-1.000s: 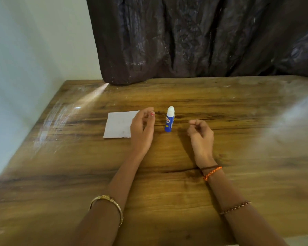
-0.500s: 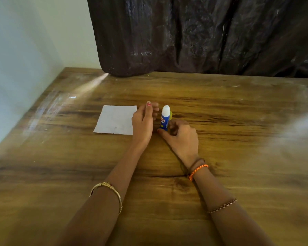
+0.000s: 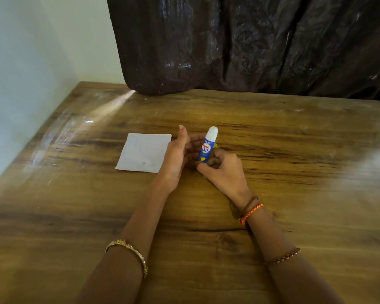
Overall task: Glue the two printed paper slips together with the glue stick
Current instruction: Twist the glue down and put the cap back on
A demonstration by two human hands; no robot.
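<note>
Now gripped: blue white-capped glue stick (image 3: 207, 148)

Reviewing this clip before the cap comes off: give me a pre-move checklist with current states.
1. Glue stick gripped by right hand: ok.
2. White cap on, stick upright: ok.
3. Left hand beside the stick, ready for the cap: ok; contact cannot tell.
4. Paper flat on the table: ok.
5. Two separate slips visible: cannot tell.
6. Printed side up: cannot tell.
</note>
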